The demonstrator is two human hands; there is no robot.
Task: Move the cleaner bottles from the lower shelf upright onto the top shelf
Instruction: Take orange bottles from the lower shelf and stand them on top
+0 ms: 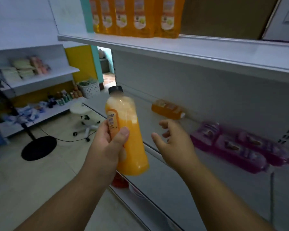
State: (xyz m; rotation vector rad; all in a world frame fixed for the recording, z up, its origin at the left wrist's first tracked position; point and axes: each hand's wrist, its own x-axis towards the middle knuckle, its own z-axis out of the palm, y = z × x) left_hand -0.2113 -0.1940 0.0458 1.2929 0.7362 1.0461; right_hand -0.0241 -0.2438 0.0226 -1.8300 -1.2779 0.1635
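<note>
My left hand (107,144) grips an orange cleaner bottle (128,130) with a black cap, held nearly upright in front of the lower shelf (157,152). My right hand (175,144) hovers open just to its right, fingers spread over the lower shelf. Another orange bottle (168,108) lies on its side at the back of that shelf. Purple bottles (237,145) lie flat to the right. Several orange bottles (133,15) stand upright on the top shelf (182,47).
A brown cardboard box (223,15) takes up the top shelf right of the standing bottles. A red item (119,180) sits on a shelf below. To the left are a white stool (83,114), a black fan base (38,147) and stocked shelves (40,77).
</note>
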